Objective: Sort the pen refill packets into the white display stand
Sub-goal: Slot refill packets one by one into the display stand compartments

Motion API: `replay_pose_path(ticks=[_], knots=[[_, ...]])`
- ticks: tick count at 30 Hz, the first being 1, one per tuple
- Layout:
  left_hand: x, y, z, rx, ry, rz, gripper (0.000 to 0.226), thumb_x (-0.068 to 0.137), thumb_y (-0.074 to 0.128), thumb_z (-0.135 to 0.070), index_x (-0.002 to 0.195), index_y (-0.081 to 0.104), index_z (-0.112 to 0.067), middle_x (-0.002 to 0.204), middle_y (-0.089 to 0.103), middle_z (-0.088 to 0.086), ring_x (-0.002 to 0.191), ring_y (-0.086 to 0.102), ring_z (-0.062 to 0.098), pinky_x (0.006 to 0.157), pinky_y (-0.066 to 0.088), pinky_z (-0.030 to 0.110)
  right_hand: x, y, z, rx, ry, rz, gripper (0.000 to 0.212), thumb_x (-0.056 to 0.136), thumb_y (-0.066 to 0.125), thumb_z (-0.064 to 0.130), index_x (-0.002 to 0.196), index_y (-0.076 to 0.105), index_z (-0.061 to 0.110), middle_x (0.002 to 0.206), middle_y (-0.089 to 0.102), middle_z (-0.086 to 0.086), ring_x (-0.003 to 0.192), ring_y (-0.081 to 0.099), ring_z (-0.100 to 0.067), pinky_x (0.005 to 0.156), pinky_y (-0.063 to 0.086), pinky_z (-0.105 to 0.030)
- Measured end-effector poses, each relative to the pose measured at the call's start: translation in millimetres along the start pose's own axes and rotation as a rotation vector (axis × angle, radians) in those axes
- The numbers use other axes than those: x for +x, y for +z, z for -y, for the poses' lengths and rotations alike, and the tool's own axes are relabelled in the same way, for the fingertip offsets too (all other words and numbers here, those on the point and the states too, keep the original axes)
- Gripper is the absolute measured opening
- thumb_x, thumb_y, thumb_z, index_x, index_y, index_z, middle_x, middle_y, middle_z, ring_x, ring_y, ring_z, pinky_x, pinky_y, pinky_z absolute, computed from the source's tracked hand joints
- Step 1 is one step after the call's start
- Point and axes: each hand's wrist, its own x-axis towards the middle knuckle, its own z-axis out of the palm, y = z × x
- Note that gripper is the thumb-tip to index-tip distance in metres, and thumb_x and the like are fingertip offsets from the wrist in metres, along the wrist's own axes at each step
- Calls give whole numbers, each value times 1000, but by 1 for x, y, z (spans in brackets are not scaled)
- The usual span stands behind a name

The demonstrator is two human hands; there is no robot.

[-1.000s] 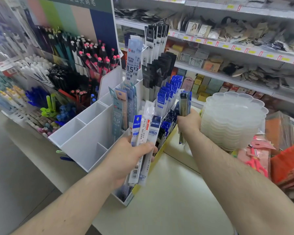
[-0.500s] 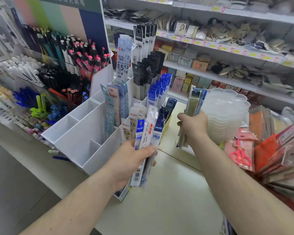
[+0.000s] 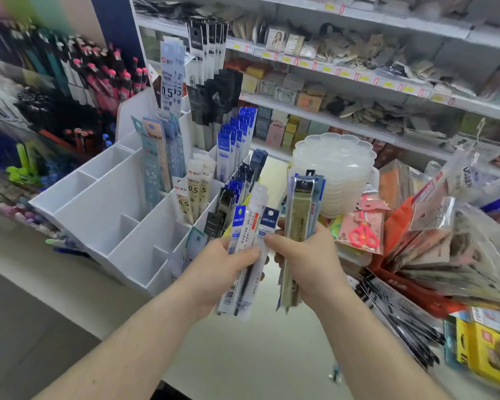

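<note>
L hand (image 3: 214, 272): grips blue-topped refill packets (image 3: 250, 255), in front of white display stand (image 3: 98, 209).
R hand (image 3: 309, 267): grips olive refill packets (image 3: 300, 215); forefinger touches L bunch.
Stand: rear/right slots full, front-left bare.
Nearby: clear trays (image 3: 338, 168), scissors pack (image 3: 362, 232) at right.

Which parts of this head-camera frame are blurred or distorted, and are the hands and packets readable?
Head view: the edges smear with motion blur, worst on the pen racks at left and the bagged goods at right; wide-angle bending curves the shelves. The centre is sharper: left hand, right hand and the blue-labelled refill packets read clearly. Lighting is even, no harsh glare.
</note>
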Motion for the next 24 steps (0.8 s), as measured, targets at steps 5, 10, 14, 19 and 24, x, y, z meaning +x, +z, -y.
replay_pose_path(ticks=[5, 10, 14, 19, 24], knots=[[4, -4, 4, 59, -60, -47, 18, 103, 49, -17, 107, 67, -16, 77, 71, -3, 60, 63, 11, 61, 51, 26, 1, -20, -3, 93, 46, -148, 9, 82, 68, -9, 87, 64, -2, 58, 58, -8, 49, 52, -18, 54, 45, -30], [12, -4, 4, 12, -96, -100, 26, 102, 48, -35, 102, 59, -11, 57, 37, -6, 45, 26, 10, 47, 26, 24, -3, -26, -1, 204, 75, -235, 15, 86, 62, -10, 76, 63, 1, 57, 58, -8, 48, 56, -18, 49, 49, -27], [14, -12, -8, -153, -113, -58, 36, 104, 41, -40, 102, 61, -10, 62, 45, -2, 48, 33, 12, 48, 25, 25, 1, -23, 4, 233, 60, -293, 12, 88, 62, -10, 84, 62, 1, 60, 60, -9, 51, 58, -20, 51, 53, -29], [7, -32, -31, -109, 67, -122, 9, 99, 55, -15, 97, 62, -12, 64, 56, -1, 52, 49, 13, 52, 38, 27, 31, -16, 8, 174, -14, -426, 12, 88, 64, -6, 99, 62, -2, 61, 68, -7, 57, 68, -18, 59, 58, -32], [-4, -46, -42, -169, 133, -199, 8, 91, 65, -8, 94, 62, -15, 64, 67, 0, 51, 61, 13, 59, 49, 33, 76, 13, 9, 118, -41, -513, 11, 88, 65, -3, 98, 61, -1, 68, 67, -7, 45, 62, -3, 49, 55, -20]])
